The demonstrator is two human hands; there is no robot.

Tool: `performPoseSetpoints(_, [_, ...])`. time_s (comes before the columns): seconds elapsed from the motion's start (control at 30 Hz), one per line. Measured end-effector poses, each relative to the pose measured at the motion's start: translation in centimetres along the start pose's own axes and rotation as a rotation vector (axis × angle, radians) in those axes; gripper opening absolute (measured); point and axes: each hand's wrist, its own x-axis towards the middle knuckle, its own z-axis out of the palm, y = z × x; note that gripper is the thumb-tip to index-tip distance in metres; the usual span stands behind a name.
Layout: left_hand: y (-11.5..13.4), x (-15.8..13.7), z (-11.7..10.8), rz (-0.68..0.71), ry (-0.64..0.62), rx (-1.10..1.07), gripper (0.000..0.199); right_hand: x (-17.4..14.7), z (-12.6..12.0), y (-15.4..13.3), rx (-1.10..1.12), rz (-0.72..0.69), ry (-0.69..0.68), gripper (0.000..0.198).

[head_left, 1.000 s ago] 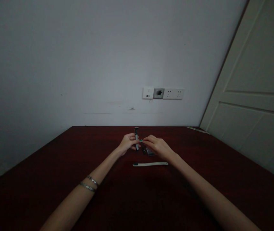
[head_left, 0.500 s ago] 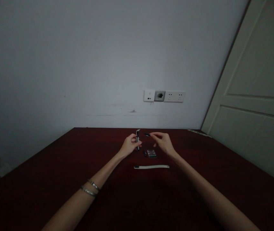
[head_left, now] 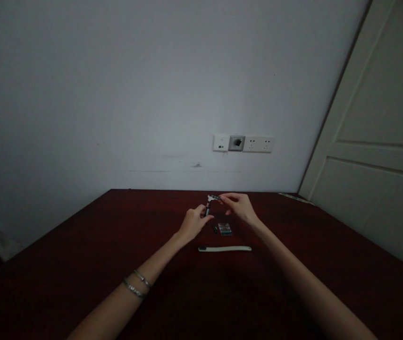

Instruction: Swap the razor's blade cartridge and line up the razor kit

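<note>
Now tilted rightward, your razor-like tool, gripped in your left hand over the table, seemingly meets the strip your right hand pinches; joining them apparently underway, the next move calls for careful alignment.

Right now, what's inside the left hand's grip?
The left hand holds a slim handle; its upper stretch shows, while whatever the hand covers can't be seen.
</note>
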Motion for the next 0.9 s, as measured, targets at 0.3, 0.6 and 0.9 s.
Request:
performPoseSetpoints(0.3, [0.8,-0.6,0.6,-0.009,-0.011,0.043,0.022,0.0,0.4,0.1,0.014,-0.050,-0.044,0.029])
performPoseSetpoints(0.6, [0.9,-0.7,0.6,0.016,-0.009,0.043,0.023,0.0,0.5,0.3,0.002,-0.067,-0.059,0.030])
performPoseSetpoints(0.9, [1.1,-0.9,0.5,0.041,-0.009,0.053,0.021,0.1,0.4,0.1,0.010,-0.072,-0.072,0.032])
